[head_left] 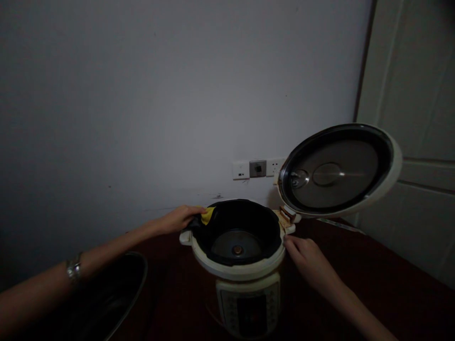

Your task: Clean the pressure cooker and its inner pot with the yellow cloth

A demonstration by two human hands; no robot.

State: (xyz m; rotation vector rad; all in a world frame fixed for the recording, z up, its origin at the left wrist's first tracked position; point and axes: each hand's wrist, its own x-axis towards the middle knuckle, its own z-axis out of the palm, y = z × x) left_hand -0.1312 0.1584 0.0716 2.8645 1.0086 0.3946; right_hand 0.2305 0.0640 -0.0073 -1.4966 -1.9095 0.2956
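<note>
A white electric pressure cooker [239,273] stands on the table with its round lid [343,175] swung up to the right. Its dark inside is exposed, with a small coppery disc [237,249] at the centre of the bottom. At the left of the rim, my left hand [183,218] is closed on a yellow and black cloth [208,216], which hangs over the edge into the cooker. My right hand [302,251] is at the right side of the rim below the hinge, its fingers closed against the edge.
A dark round pot [137,274] sits at the lower left, partly under my left forearm. Wall sockets [241,171] are behind the cooker on the pale wall. A panelled door [412,118] is on the right. The dark red table [373,270] extends beneath everything.
</note>
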